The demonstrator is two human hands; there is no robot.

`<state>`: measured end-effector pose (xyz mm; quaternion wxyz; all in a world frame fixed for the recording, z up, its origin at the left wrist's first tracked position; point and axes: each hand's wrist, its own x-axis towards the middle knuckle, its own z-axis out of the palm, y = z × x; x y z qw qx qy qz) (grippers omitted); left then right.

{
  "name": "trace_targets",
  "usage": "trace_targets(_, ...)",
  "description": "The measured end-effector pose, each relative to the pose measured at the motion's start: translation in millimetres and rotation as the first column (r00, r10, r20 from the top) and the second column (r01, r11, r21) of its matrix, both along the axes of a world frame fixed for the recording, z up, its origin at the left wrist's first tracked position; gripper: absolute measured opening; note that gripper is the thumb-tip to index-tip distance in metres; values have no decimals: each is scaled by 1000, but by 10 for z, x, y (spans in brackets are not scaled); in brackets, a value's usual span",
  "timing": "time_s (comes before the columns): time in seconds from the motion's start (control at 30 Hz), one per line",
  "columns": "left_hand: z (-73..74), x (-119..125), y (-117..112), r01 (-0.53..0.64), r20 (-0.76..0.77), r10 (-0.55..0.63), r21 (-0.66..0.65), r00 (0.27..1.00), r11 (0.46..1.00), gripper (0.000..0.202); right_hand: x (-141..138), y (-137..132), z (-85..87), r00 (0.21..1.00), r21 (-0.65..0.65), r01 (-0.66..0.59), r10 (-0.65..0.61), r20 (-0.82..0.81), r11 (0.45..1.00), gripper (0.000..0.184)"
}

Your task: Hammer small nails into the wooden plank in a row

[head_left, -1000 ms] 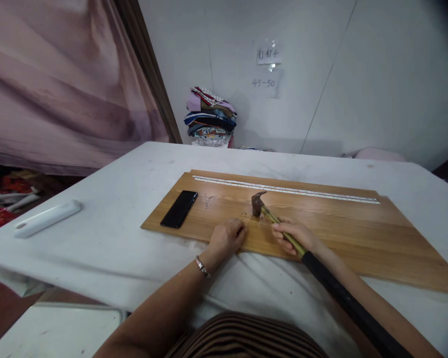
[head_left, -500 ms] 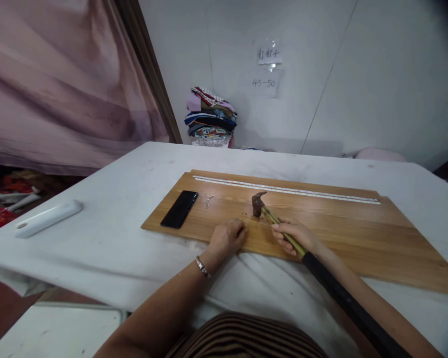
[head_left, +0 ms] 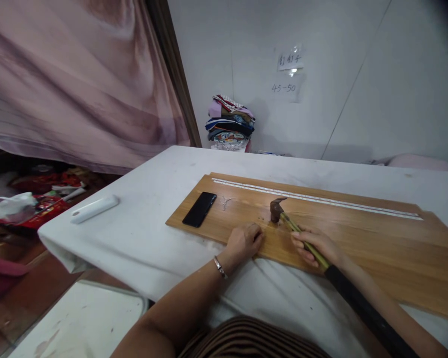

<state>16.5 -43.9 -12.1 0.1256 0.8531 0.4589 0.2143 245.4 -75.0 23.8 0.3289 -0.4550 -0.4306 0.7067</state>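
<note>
My right hand (head_left: 315, 246) grips a claw hammer (head_left: 290, 223) by the wooden part of its handle, close to the head. The hammer's rusty head is low over a wooden board (head_left: 343, 233), its face at or just above the wood; I cannot tell if they touch. A few tiny dark marks or nail heads show beside it. Near the board's front edge rests my left hand (head_left: 245, 239), fingers curled inward, and anything inside them is hidden. Several thin nails (head_left: 225, 202) lie in a small pile on the board, right of a black phone (head_left: 199, 209).
Two white measuring strips (head_left: 313, 198) run along the board's far side. The board lies on a table with a white cover (head_left: 142, 238). A long white object (head_left: 94, 209) sits at the table's left. Folded cloths (head_left: 230, 124) are stacked by the wall; a white stool (head_left: 93, 313) stands lower left.
The view has turned left, so everything appears shifted to the right. Both hands and the hammer keep nearly the same places over the board.
</note>
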Motion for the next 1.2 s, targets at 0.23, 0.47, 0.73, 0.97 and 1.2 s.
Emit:
trace_targets(0.23,9,-2,2,-6,-10,6,1,1000,1000,16,-26,-20,63,1000,-1,25,-25,-16,1000,33)
trace_targets(0.47,11,1,11,-19,-30,19,8,999,1000,20,-30,-14,141,998,13,45,-45,-44,999,31)
trace_targets(0.73,13,2,21,-14,-34,14,-3,999,1000,19,-47,-14,118,997,-28,47,-48,-53,998,31)
trace_targets(0.97,25,5,12,-23,-43,23,8,999,1000,17,-38,-19,153,994,15,64,-63,-92,998,31)
trace_targets(1.2,35,8,13,-20,-30,21,6,999,1000,17,-54,3,135,997,-39,51,-53,-57,998,32)
